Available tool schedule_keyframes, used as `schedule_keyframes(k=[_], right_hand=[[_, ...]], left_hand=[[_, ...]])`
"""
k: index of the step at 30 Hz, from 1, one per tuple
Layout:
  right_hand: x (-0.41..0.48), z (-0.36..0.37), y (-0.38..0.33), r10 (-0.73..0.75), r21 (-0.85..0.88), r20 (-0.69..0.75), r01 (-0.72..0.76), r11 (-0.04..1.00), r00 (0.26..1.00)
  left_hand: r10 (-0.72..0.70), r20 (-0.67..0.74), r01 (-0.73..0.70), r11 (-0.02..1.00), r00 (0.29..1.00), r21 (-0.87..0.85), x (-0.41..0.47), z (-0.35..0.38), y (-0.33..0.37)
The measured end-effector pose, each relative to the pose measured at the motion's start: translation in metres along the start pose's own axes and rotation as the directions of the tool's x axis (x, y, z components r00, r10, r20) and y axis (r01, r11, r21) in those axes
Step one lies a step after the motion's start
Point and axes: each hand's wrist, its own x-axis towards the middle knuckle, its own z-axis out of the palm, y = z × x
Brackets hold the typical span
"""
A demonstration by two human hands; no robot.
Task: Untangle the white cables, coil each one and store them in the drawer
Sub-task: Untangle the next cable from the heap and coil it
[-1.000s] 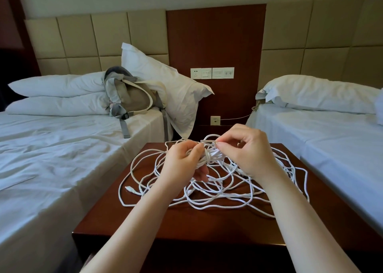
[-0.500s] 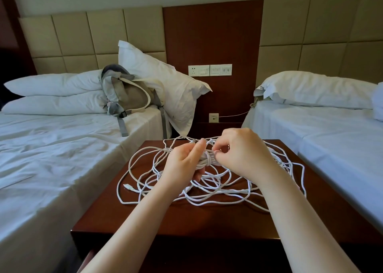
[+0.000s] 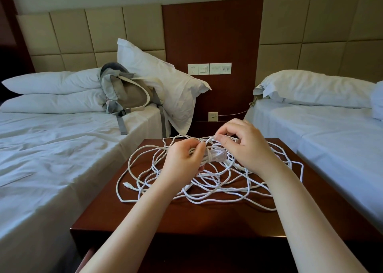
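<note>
Item: white cables (image 3: 207,187), one tangled heap at centre frame, spread over the dark wooden nightstand (image 3: 165,216). My left hand (image 3: 182,162) curls round a wound bundle (image 3: 216,155) at the heap's middle. My right hand (image 3: 246,148), just right of it, pinches one strand above that bundle. Loose loops lie below and beside both hands.

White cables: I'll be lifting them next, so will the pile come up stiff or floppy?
Probably floppy: the white cables lie in loose loops on the nightstand. They would likely drag up together, since strands cross everywhere.
</note>
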Motion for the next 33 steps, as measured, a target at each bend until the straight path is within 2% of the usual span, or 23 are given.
schedule_keyframes(k=[4,6,9,13,19,22,25,27,30,33], right_hand=[[-0.001,0.007,-0.011,-0.142,-0.164,-0.042,0.134,0.977,0.989],[-0.002,0.012,-0.020,-0.168,-0.208,0.007,0.166,0.964,0.986],[-0.008,0.024,-0.030,-0.125,-0.106,0.112,0.137,0.985,0.986],[-0.012,0.034,-0.032,-0.111,-0.015,0.163,0.115,0.993,0.980],[-0.013,0.040,-0.025,0.000,0.217,0.209,-0.047,0.975,0.978],[-0.011,0.036,-0.015,0.076,0.336,0.220,-0.149,0.930,0.972],[-0.012,0.032,-0.005,0.136,0.403,0.247,-0.230,0.886,0.959],[-0.013,0.032,0.001,0.214,0.481,0.276,-0.328,0.813,0.937],[-0.016,0.031,0.010,0.293,0.637,0.269,-0.398,0.661,0.918],[-0.014,0.023,0.014,0.293,0.708,0.207,-0.350,0.613,0.933]], left_hand=[[-0.014,-0.066,0.014,1.000,0.998,-0.006,0.002,0.000,-0.003],[-0.025,-0.125,0.023,1.000,0.992,-0.018,0.004,0.000,-0.005],[-0.024,-0.244,0.023,1.000,0.970,-0.005,0.008,-0.002,-0.011],[-0.092,-0.365,0.070,0.995,0.927,-0.071,0.012,-0.007,-0.015],[-0.122,-0.389,0.029,0.971,0.913,-0.237,0.017,-0.017,-0.013],[-0.127,-0.307,0.019,0.942,0.943,-0.334,0.014,-0.017,-0.007],[-0.107,-0.130,0.025,0.856,0.986,-0.516,0.009,-0.016,0.006],[-0.059,-0.006,0.044,0.802,0.998,-0.596,0.006,-0.016,0.012],[0.007,0.147,0.067,0.870,0.989,-0.488,0.000,-0.011,0.013],[0.028,0.282,0.071,0.939,0.959,-0.336,-0.009,0.001,0.009]])
